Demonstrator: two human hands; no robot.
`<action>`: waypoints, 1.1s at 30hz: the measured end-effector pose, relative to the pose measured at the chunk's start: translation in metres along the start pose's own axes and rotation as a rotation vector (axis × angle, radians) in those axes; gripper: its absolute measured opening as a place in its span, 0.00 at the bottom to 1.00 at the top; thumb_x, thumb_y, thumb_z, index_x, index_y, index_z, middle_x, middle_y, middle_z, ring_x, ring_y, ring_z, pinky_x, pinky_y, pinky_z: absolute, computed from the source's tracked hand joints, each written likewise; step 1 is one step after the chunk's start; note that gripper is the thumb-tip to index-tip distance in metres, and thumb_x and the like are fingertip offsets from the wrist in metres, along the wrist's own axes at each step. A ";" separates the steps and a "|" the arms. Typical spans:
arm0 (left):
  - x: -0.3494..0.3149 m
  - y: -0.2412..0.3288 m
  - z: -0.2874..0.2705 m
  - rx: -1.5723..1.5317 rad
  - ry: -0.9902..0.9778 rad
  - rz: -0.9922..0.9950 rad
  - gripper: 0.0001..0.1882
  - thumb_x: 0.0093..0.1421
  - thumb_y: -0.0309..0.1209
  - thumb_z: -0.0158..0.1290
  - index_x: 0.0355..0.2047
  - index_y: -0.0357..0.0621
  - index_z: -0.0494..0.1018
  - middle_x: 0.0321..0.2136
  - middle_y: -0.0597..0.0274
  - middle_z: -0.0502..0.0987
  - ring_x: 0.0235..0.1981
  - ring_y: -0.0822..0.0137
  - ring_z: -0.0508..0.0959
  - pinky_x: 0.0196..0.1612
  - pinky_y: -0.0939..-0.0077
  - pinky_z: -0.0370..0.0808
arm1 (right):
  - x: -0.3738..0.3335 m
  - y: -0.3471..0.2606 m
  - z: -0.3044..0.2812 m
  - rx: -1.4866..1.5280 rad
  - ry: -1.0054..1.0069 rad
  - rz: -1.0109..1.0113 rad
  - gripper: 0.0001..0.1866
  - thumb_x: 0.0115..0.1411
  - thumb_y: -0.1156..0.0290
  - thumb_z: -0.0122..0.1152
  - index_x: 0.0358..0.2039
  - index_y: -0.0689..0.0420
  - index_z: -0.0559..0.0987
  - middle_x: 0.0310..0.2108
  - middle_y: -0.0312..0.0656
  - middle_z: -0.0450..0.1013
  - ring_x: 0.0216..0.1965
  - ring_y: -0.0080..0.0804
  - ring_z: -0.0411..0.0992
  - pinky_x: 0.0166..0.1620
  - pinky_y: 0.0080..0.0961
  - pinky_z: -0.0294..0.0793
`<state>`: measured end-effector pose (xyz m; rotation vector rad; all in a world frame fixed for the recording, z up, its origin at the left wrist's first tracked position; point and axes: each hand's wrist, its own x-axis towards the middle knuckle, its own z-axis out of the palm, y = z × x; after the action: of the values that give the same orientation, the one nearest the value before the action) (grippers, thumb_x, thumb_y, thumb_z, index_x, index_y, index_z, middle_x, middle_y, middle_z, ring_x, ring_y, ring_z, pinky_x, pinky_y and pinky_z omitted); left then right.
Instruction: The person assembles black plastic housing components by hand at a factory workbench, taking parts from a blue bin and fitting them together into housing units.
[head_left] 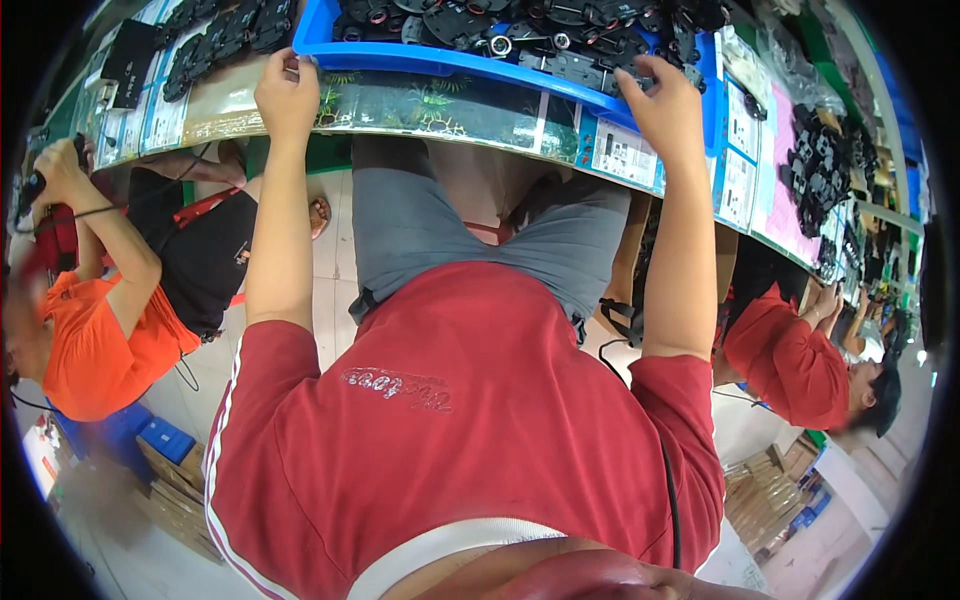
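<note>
A blue plastic tray (450,66) sits on the workbench in front of me, heaped with black plastic parts (590,70); some carry small round metallic or reddish pieces. My left hand (287,95) is at the tray's near left corner, its fingers curled closed against the rim. Over the near right part of the tray, my right hand (665,108) reaches past the front wall. Its thumb and forefinger are spread apart close to the black parts, and nothing shows between them. The other fingers of that hand are partly hidden.
More black parts (225,50) lie on the bench at left, beside a dark box (130,65). At right, a pile of black parts (820,165) rests on a pink mat (775,200). A person in orange (120,340) sits at left, another in red (785,345) at right.
</note>
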<state>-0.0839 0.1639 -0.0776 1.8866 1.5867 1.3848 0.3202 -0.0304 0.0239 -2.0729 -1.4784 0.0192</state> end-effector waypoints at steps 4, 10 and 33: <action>-0.002 -0.003 -0.005 0.016 0.004 0.028 0.12 0.59 0.33 0.57 0.37 0.37 0.79 0.26 0.57 0.80 0.25 0.67 0.78 0.33 0.72 0.76 | 0.024 0.000 0.010 -0.030 -0.272 0.114 0.25 0.52 0.59 0.71 0.48 0.59 0.81 0.39 0.52 0.80 0.40 0.45 0.80 0.46 0.34 0.77; -0.006 -0.003 -0.006 -0.030 -0.026 0.015 0.10 0.59 0.31 0.56 0.37 0.35 0.79 0.25 0.59 0.80 0.24 0.70 0.78 0.33 0.74 0.75 | 0.001 0.011 -0.005 0.428 0.010 0.216 0.16 0.56 0.68 0.69 0.44 0.61 0.83 0.32 0.42 0.81 0.32 0.23 0.76 0.37 0.21 0.74; -0.002 -0.011 0.000 0.068 -0.044 0.047 0.12 0.61 0.32 0.56 0.37 0.34 0.78 0.25 0.59 0.81 0.25 0.71 0.79 0.33 0.75 0.75 | -0.116 0.111 -0.058 -0.069 0.163 0.291 0.25 0.52 0.69 0.73 0.50 0.61 0.78 0.40 0.44 0.73 0.25 0.28 0.74 0.36 0.26 0.75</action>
<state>-0.0894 0.1657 -0.0867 1.9914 1.5979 1.3143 0.3906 -0.1803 -0.0161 -2.2710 -1.0872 -0.0863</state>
